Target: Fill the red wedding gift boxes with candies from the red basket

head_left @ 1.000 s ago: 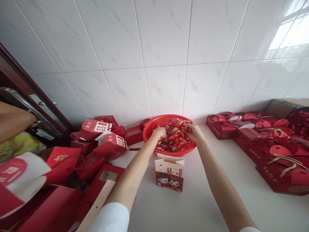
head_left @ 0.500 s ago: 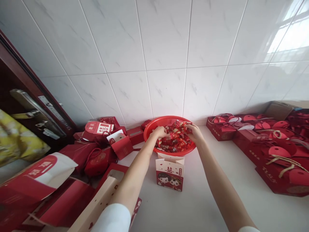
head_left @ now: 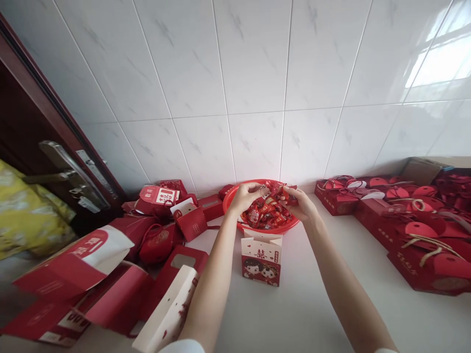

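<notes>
A red plastic basket (head_left: 231, 196) by the wall holds many candies (head_left: 270, 212) in red wrappers. Over its left side, my left hand (head_left: 247, 197) has its thumb and fingers curled together at a candy, mostly hidden by the fingers. My right hand (head_left: 303, 205), at the basket's right side, grips red-wrapped candies (head_left: 290, 197) between thumb and fingers. In front of the basket stands an upright white and red gift box (head_left: 261, 262) with two cartoon figures, its top flaps open.
Red gift boxes (head_left: 158, 245) lie in a jumble on the left of the white table (head_left: 294, 309). Rows of red boxes with cord handles (head_left: 423, 240) stand at the right. A tiled wall (head_left: 257, 137) rises behind; a door handle (head_left: 69, 171) is at far left.
My left hand has lifted from among the candies and moved slightly right. My right hand has drawn a little back with red candies in its fingers. The view has shifted slightly.
</notes>
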Tool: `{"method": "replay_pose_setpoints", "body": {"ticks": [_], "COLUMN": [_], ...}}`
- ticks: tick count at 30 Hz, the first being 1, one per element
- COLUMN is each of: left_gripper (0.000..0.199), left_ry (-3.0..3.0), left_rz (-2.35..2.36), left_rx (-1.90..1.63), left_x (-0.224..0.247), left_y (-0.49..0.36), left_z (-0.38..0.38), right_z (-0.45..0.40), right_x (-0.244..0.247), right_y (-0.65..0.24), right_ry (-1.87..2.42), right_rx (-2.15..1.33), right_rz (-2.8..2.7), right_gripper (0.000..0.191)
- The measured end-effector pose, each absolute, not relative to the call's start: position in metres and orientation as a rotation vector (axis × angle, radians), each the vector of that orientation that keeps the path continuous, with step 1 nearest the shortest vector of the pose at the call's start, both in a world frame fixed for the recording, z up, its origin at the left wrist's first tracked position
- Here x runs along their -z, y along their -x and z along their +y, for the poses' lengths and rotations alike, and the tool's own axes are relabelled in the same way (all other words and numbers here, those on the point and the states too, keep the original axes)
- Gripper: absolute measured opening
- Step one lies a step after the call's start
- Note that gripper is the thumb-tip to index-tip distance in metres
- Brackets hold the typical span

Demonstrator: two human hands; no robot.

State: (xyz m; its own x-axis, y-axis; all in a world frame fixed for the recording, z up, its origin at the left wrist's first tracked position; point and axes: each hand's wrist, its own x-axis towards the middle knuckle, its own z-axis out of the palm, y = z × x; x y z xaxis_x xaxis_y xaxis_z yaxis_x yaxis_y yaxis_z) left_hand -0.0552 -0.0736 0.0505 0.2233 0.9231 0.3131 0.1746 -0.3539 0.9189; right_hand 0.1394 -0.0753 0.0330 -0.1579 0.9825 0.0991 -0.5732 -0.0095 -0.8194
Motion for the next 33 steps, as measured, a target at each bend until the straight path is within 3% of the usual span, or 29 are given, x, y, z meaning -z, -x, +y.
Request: {"method": "replay_pose_setpoints", "body": {"ticks": [4,10,17,23,29,33], "left_gripper": [0.052,0.044,0.009,0.020,0.037,0.047], "left_ry": [-1.765,-1.802,-2.066,-1.979,-1.936,-1.939], "left_rz": [0.967,0.919,0.946,1.211,1.168,1.165], "left_rx": [-1.201,-1.111,-0.649,-0.611,-0.522,-0.496], "left_x": [-0.063,-0.063,-0.053,-0.040,-0.045,-0.045], "left_y": [0.058,0.069,0.096,0.090,0.081,0.081], "left_z": [-0.098,-0.132,-0.155,-0.149,-0.150,-0.150], "right_z": [-0.105,-0.133,-0.144,-0.151,-0.151,-0.150], "right_x": [-0.052,-0.066,-0.070,-0.071,-0.071,-0.069], "right_y": [-0.136,-0.142,-0.162,-0.157,-0.154,-0.152], "right_ry": [0.624,0.652,0.661,0.762,0.880,0.938], "right_rx": [-1.500,-1.375,-1.224,-1.168,-0.935,-0.959], "right_rz": [-1.092,-1.218,-1.375,-1.594,-1.811,-1.929], "right_gripper": [0.034,0.038,0.032,0.035,0.026,0.023]}}
